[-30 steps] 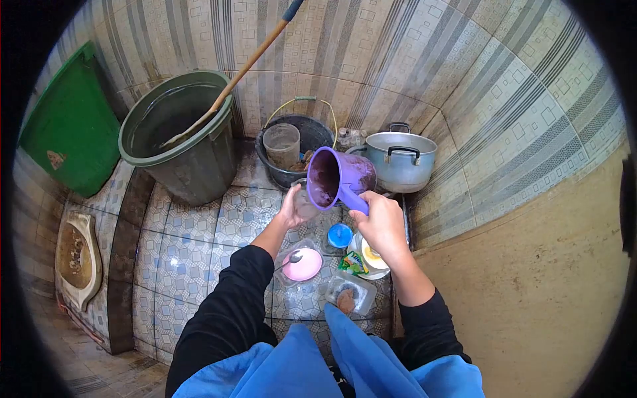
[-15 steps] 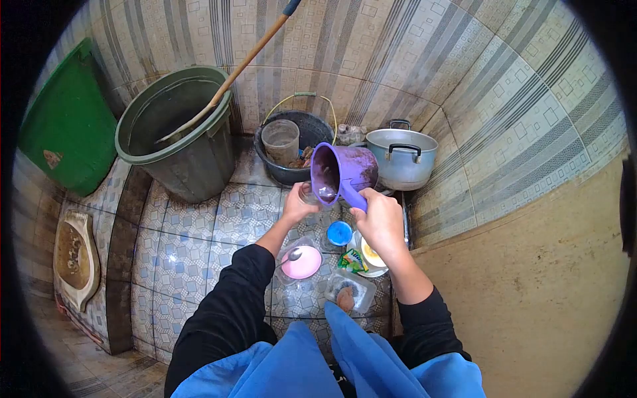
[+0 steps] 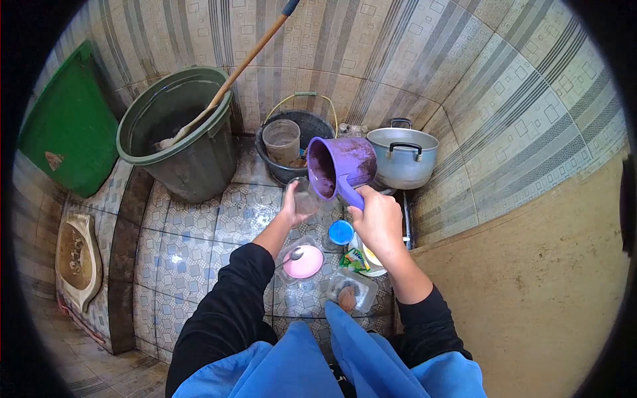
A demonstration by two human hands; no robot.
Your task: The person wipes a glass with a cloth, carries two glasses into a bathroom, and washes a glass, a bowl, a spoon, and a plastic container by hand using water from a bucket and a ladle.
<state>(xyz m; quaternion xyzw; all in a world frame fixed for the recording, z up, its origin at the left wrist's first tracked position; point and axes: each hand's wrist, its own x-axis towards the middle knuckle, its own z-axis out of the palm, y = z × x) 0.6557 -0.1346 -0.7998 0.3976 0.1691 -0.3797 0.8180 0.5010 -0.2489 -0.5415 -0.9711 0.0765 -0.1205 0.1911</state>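
My right hand (image 3: 379,222) is closed round the handle of a purple water dipper (image 3: 355,159), which is tipped on its side with its mouth facing left. Right at the dipper's rim, my left hand (image 3: 292,211) grips a clear drinking glass (image 3: 307,196). Below the hands on the wet floor stand a blue-lidded container (image 3: 340,233) and a pink bowl (image 3: 304,264) with a spoon (image 3: 295,254) in it. A green packet (image 3: 355,261) lies beside them, near a clear plastic tray (image 3: 361,286) holding a brown scouring pad (image 3: 346,298).
Behind the dipper are a black bucket (image 3: 272,167) with a grey scoop (image 3: 282,138) inside and a two-handled aluminium pot (image 3: 401,169). A large green bin (image 3: 199,169) with a long wooden handle (image 3: 249,60) stands at left. A squat toilet (image 3: 91,272) sits on the raised ledge.
The glass has come out from under the dipper's mouth and shows more fully in my left hand. The dipper has shifted slightly left and up.
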